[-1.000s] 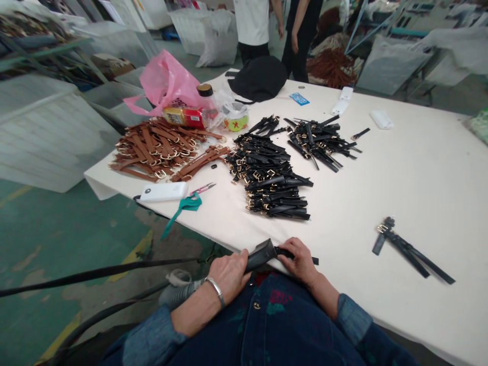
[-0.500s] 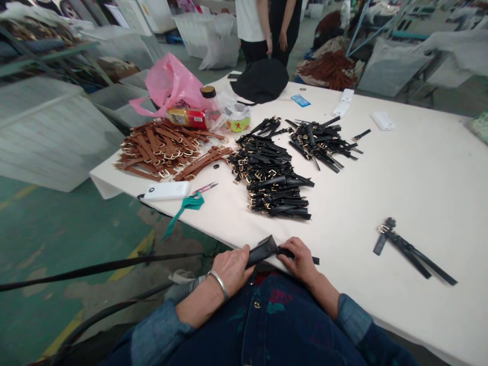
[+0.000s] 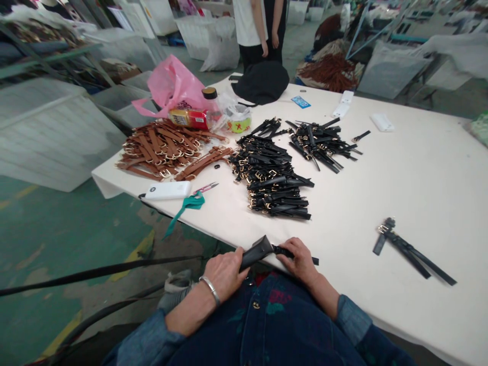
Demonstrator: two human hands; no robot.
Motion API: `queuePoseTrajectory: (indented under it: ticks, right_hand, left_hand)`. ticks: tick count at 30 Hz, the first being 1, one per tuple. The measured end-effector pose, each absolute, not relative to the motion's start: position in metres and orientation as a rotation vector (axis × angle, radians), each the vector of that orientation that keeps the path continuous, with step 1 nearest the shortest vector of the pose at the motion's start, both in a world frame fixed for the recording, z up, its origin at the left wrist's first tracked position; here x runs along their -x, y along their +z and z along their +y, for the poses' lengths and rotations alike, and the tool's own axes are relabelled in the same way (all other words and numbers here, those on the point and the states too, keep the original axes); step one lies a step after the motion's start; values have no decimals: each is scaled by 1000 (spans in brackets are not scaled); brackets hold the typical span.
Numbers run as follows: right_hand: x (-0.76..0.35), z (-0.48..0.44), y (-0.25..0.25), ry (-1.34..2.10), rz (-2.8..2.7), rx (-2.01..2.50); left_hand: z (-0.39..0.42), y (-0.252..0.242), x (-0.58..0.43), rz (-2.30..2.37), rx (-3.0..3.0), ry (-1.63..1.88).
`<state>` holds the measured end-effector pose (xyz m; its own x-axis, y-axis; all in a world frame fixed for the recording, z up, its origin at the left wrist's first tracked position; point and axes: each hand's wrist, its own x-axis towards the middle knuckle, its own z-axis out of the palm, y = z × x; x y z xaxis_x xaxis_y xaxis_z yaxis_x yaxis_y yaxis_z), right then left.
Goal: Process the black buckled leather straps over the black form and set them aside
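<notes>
My left hand (image 3: 225,272) is closed round a black tool with a wide flat nozzle (image 3: 256,251) at the near edge of the white table (image 3: 419,173). My right hand (image 3: 301,260) pinches a thin black strap (image 3: 301,255) that lies at the nozzle's tip. A corrugated grey hose (image 3: 174,292) runs back from the tool past my left wrist, which wears a silver bangle. Straight ahead lies a stacked pile of black buckled straps (image 3: 272,180), with a looser black pile (image 3: 320,141) behind it.
Brown buckled straps (image 3: 163,148) are heaped at the far left beside a pink bag (image 3: 173,84) and a bottle (image 3: 192,116). A white power bank (image 3: 168,190), small scissors (image 3: 206,188), loose black straps (image 3: 407,249) and a black bag (image 3: 263,81) lie around. Two people stand beyond the table.
My left hand has slid slightly left and down along the tool. The two people at the far side have shifted closer together. The view has tilted a little.
</notes>
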<state>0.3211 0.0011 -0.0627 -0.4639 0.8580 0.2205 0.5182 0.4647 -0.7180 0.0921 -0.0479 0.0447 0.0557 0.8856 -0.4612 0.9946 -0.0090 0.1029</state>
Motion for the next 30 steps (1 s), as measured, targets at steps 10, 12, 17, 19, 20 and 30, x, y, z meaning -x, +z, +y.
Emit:
queuePoseTrajectory:
  ticks: [10,12,17,19,20,30]
  right_hand:
    - [-323,1,-62,811,-2156,1138]
    - [-326,0,-59,808,-2158,1136]
    - [-334,-7,-53,699,-2181,1274]
    - [-335,-9,-51,668,-2206,1340]
    - [-335,-9,-50,661,-2221,1354]
    - [-331,-8,-41,742,-2241,1267]
  left_hand:
    - [-30,38,-106,1918,-1891,-328]
    - [-34,40,-99,1931,-1866,-347]
    - [-46,44,-91,1883,-1820,-409]
    - [-47,43,-91,1881,-1812,-409]
    - [-47,42,-92,1884,-1807,-408]
    - [-44,37,-90,1890,-1782,-373]
